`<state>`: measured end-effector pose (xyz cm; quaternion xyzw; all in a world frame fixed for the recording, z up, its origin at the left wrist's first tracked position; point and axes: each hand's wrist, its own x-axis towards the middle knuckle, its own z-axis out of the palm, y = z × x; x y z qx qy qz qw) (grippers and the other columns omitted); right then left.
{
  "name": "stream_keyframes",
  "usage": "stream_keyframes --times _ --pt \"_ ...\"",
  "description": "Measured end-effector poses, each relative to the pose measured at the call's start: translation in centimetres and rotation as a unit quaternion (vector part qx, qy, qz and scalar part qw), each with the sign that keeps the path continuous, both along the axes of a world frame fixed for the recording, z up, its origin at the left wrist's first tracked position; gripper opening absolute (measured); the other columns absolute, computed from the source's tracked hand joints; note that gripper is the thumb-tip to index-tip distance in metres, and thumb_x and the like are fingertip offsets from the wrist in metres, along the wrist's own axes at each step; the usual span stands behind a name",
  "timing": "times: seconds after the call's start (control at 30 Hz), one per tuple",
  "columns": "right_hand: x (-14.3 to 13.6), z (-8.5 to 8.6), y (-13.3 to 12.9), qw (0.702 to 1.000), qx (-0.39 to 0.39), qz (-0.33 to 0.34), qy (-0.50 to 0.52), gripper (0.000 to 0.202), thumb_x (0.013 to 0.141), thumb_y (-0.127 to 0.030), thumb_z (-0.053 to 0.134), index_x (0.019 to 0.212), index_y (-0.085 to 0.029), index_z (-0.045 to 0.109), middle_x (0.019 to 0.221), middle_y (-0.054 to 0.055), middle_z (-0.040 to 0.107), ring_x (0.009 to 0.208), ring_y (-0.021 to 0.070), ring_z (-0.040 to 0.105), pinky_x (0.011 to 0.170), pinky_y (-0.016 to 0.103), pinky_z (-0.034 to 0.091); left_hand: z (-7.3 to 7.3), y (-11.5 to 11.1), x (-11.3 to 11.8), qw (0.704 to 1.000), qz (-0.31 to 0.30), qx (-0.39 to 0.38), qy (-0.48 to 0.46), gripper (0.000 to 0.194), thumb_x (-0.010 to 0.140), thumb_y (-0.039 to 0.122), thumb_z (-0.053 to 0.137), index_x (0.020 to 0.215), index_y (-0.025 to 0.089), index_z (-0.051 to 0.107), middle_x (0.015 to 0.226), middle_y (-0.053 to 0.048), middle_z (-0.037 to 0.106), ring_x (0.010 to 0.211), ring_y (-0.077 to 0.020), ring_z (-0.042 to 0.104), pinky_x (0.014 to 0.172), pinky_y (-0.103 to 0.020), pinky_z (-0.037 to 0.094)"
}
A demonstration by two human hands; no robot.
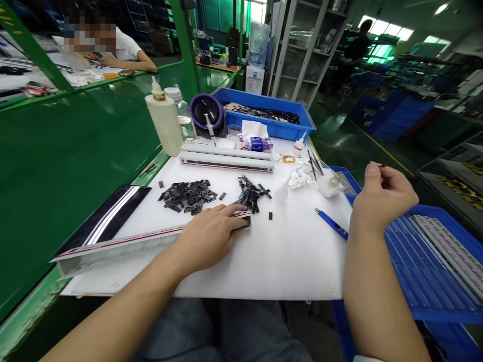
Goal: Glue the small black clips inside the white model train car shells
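My left hand (pixel 213 234) lies over the right end of a long white channel with a red stripe (pixel 124 244), its fingers closed round that end. Just beyond the fingers are a pile of small black pieces (pixel 188 196) and a second, smaller pile (pixel 249 193). One single black piece (pixel 270 215) lies to the right of the hand. My right hand (pixel 388 193) is raised off the table's right side, thumb and index finger pinched on a tiny dark thing, too small to name. A blue pen-like tool (pixel 332 223) rests on the white table top (pixel 287 266).
Further back stand another white channel (pixel 226 162), a glue bottle (pixel 166 123), a purple round device (pixel 207 111), a tissue pack (pixel 255 143) and a blue bin (pixel 271 129). Blue trays (pixel 422 271) are at the right. A person sits beyond the green partition (pixel 75 136).
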<state>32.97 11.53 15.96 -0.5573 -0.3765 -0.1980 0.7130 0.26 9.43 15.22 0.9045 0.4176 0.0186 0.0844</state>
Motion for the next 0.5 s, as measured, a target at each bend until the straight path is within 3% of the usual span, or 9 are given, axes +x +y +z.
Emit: stream_keyframes --times 0.1,0.23,0.5 --pt "2.6 0.3 0.4 0.997 -0.066 -0.034 -0.005 0.024 0.081 -0.029 0.067 0.086 -0.008 0.076 0.072 0.007 0.066 0.065 0.0178 0.061 0.064 0.032 0.048 -0.1 0.2 0.0 1.0 -0.006 0.002 0.009 0.039 0.092 0.021 0.04 0.116 0.035 0.068 0.147 0.006 0.049 0.12 -0.0272 0.057 0.096 -0.046 0.051" --pt "3.3 -0.4 1.1 0.99 -0.126 -0.061 -0.032 0.03 0.086 -0.037 0.061 0.09 -0.011 0.076 0.071 0.007 0.067 0.065 0.0196 0.062 0.065 0.033 0.049 0.0 0.2 0.0 1.0 -0.006 -0.003 0.015 0.04 0.092 0.021 0.039 0.117 0.035 0.067 0.147 0.006 0.049 0.119 -0.0274 0.058 0.095 -0.047 0.051" --pt "4.6 -2.0 2.8 0.95 -0.307 -0.044 -0.015 0.026 0.078 -0.037 0.064 0.087 -0.016 0.077 0.07 0.005 0.068 0.066 0.0211 0.061 0.076 0.037 0.05 0.2 0.0 0.2 1.0 -0.006 -0.004 0.015 0.04 0.092 0.021 0.038 0.116 0.035 0.067 0.147 0.007 0.049 0.119 -0.0264 0.057 0.095 -0.045 0.052"
